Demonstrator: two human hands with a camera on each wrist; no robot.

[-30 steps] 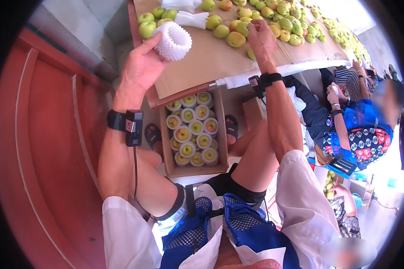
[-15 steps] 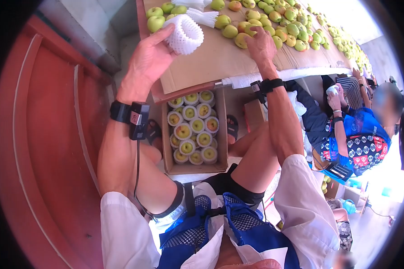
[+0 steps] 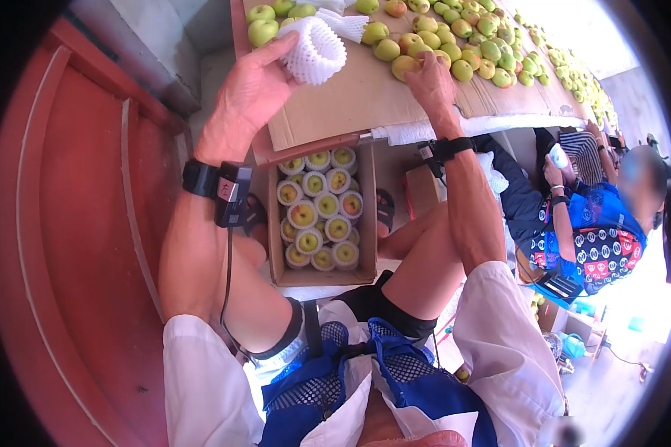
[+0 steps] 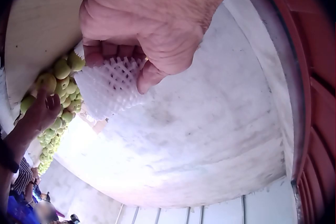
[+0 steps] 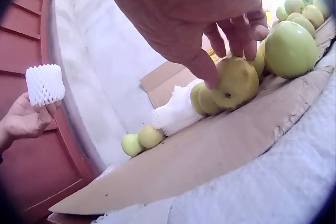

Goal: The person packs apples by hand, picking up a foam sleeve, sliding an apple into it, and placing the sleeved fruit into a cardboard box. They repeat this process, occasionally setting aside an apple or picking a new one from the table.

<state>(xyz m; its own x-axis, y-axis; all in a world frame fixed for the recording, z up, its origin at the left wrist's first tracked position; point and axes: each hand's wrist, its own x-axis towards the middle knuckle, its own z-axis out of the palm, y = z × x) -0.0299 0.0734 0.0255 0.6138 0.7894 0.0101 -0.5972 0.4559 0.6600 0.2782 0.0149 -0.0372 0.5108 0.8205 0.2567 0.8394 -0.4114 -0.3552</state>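
Observation:
In the head view my left hand [image 3: 257, 86] holds up a white foam net sleeve [image 3: 314, 52], its round mouth spread wide. The left wrist view has the thumb outside the foam net [image 4: 110, 87] and the fingertips tucked at its edge. On the cardboard-covered table, my right hand [image 3: 434, 86] is at the near edge of the apple pile. Close up in the right wrist view, its thumb and fingers reach around a yellow-green apple [image 5: 237, 83] that sits on the cardboard. A larger green apple [image 5: 291, 49] lies just right of it.
A carton [image 3: 324, 277] of apples in foam nets stands between the knees, below the table edge. More foam nets [image 3: 341, 24] and several green apples [image 3: 263, 32] lie at the table's left end. Another person [image 3: 600, 216] works at the right. A red door [image 3: 89, 223] is at left.
My right hand has come down from above the pile onto an apple at its near edge. The left hand still holds the foam net, slightly further right in the head view.

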